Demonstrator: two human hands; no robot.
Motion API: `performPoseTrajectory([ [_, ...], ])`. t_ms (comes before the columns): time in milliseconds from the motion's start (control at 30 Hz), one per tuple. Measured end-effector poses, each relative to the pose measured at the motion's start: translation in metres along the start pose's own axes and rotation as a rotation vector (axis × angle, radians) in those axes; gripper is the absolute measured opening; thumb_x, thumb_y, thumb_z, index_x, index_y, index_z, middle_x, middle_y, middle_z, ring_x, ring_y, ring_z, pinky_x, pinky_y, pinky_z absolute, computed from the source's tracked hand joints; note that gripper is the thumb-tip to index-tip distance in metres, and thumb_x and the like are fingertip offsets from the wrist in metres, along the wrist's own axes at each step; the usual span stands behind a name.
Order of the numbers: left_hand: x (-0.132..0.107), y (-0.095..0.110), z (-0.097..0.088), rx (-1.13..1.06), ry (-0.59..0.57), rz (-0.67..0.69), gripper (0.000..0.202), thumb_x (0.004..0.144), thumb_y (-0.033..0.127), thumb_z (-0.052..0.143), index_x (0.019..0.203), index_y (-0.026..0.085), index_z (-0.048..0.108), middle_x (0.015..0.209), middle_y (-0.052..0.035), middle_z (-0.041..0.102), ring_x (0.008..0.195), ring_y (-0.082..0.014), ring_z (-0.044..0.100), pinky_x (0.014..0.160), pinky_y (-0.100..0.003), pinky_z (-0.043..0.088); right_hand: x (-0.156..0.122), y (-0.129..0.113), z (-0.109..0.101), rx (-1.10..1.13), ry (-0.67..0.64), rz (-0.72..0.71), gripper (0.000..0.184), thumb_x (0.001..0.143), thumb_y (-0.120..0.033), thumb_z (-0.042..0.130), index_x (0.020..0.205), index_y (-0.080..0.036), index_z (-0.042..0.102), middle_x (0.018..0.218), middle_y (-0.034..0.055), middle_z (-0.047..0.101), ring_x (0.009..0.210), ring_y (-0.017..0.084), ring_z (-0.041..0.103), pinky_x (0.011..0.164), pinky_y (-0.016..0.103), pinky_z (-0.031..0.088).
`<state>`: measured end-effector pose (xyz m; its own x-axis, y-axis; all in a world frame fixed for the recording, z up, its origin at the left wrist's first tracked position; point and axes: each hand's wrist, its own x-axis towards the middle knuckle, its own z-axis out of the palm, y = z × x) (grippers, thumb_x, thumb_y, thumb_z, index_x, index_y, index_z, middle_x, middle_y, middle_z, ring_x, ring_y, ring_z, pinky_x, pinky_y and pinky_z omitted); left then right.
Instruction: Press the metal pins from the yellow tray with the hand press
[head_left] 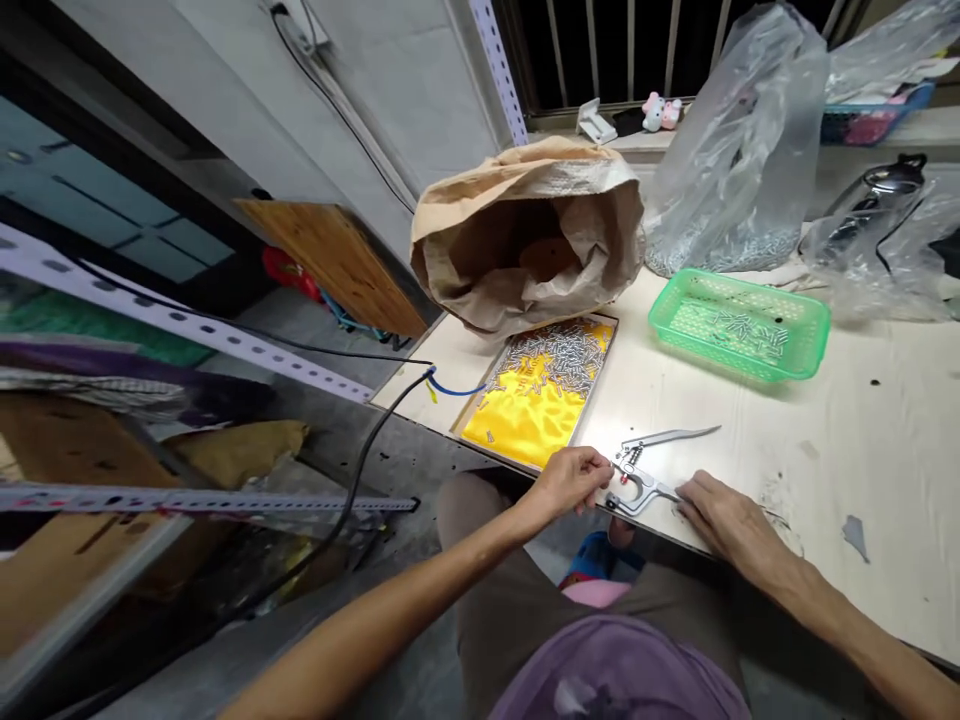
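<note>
A pair of metal pliers (pixel 646 491) with a C-shaped jaw, a spring and two spread handles lies at the table's front edge. My right hand (pixel 724 512) is closed around the end of its lower handle, while the upper handle points free to the right. At the jaw side, my left hand (pixel 571 482) has its fingers pinched together; whatever they hold is too small to make out. A small red part shows at the jaw. Just beyond my left hand lies a shallow tray (pixel 592 400) lined with yellow cloth (pixel 529 415), with many small metal pins (pixel 562 355) heaped at its far end.
An open brown paper sack (pixel 525 240) stands behind the tray. A green plastic basket (pixel 739 365) holds more small metal pieces. Clear plastic bags (pixel 739 150) stand at the back right. A black cable (pixel 360 460) hangs over the table's left edge. A grey scrap (pixel 855 537) lies at right.
</note>
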<state>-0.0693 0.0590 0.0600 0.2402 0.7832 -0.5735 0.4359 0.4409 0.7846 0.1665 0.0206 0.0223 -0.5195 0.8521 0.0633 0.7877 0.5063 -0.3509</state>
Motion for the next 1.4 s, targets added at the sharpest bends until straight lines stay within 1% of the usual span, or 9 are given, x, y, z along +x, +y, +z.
performPoseTrajectory([
  [133,0.009,-0.004,0.008,0.065,0.024,-0.109,0.012,0.074,0.024,0.055,0.067,0.015,0.056,0.039,0.0094,0.041,0.032,-0.0044,0.035,0.034,-0.016,0.026,0.001,0.0,0.0,-0.001,0.032,-0.031,0.021,0.092,-0.018,0.038,0.076,-0.021,0.051,0.073,0.0014,0.053,0.063,0.013,0.053,0.057,0.025,0.041],
  [467,0.021,-0.017,0.015,-0.007,0.001,-0.244,0.014,0.068,0.024,0.061,0.06,0.015,0.053,0.043,0.0086,0.044,0.031,-0.0032,0.033,0.033,-0.018,0.017,-0.001,0.0,0.001,0.075,0.052,-0.035,0.024,0.093,-0.016,0.034,0.075,-0.02,0.049,0.075,0.002,0.053,0.065,0.013,0.052,0.057,0.024,0.039],
  [900,0.032,-0.001,0.005,0.246,-0.221,-0.285,0.02,0.061,0.031,0.066,0.059,0.014,0.055,0.044,0.0079,0.047,0.035,-0.0038,0.037,0.036,-0.017,0.025,-0.002,-0.004,0.003,0.054,0.044,-0.018,0.025,0.093,-0.016,0.033,0.077,-0.02,0.05,0.076,0.0022,0.052,0.062,0.013,0.049,0.054,0.025,0.035],
  [1000,0.033,-0.002,0.005,0.257,-0.234,-0.281,0.019,0.062,0.03,0.064,0.057,0.015,0.053,0.041,0.0083,0.045,0.034,-0.0041,0.037,0.035,-0.016,0.026,0.001,0.0,0.0,-0.011,0.004,-0.044,0.023,0.092,-0.018,0.035,0.079,-0.021,0.054,0.082,0.0048,0.056,0.07,0.016,0.051,0.058,0.027,0.038],
  [1067,0.033,-0.003,0.006,0.259,-0.225,-0.285,0.018,0.064,0.029,0.062,0.056,0.016,0.052,0.04,0.0082,0.044,0.033,-0.0044,0.037,0.034,-0.016,0.026,0.005,0.009,-0.003,-0.059,-0.001,-0.053,0.015,0.09,-0.029,0.045,0.093,-0.021,0.058,0.1,0.0101,0.059,0.088,0.021,0.054,0.069,0.032,0.042],
  [1100,0.033,-0.003,0.006,0.258,-0.224,-0.287,0.018,0.065,0.028,0.061,0.056,0.016,0.052,0.04,0.0081,0.044,0.033,-0.0045,0.037,0.034,-0.016,0.026,0.008,0.014,-0.005,-0.085,0.008,-0.046,0.023,0.087,-0.037,0.051,0.103,-0.021,0.058,0.113,0.0133,0.057,0.1,0.025,0.052,0.076,0.036,0.042],
  [1167,0.033,-0.004,0.007,0.256,-0.222,-0.29,0.017,0.066,0.026,0.061,0.057,0.016,0.052,0.04,0.008,0.044,0.032,-0.0046,0.037,0.034,-0.016,0.027,0.015,0.025,-0.007,-0.142,0.022,-0.028,0.058,0.076,-0.053,0.06,0.122,-0.019,0.05,0.132,0.0189,0.047,0.119,0.034,0.042,0.086,0.044,0.04],
  [1233,0.033,-0.004,0.007,0.251,-0.219,-0.294,0.015,0.066,0.024,0.061,0.057,0.015,0.053,0.04,0.008,0.045,0.033,-0.0047,0.037,0.034,-0.016,0.027,0.022,0.032,-0.008,-0.184,0.001,-0.027,0.081,0.068,-0.062,0.064,0.13,-0.016,0.043,0.134,0.0217,0.045,0.123,0.037,0.037,0.089,0.048,0.037],
  [1400,0.035,-0.005,0.009,0.244,-0.208,-0.298,0.015,0.066,0.023,0.062,0.058,0.015,0.053,0.042,0.0077,0.046,0.034,-0.0044,0.038,0.035,-0.016,0.029,0.03,0.031,-0.01,-0.201,-0.029,-0.027,0.085,0.063,-0.058,0.069,0.128,-0.011,0.044,0.114,0.0185,0.057,0.105,0.033,0.049,0.086,0.045,0.037],
])
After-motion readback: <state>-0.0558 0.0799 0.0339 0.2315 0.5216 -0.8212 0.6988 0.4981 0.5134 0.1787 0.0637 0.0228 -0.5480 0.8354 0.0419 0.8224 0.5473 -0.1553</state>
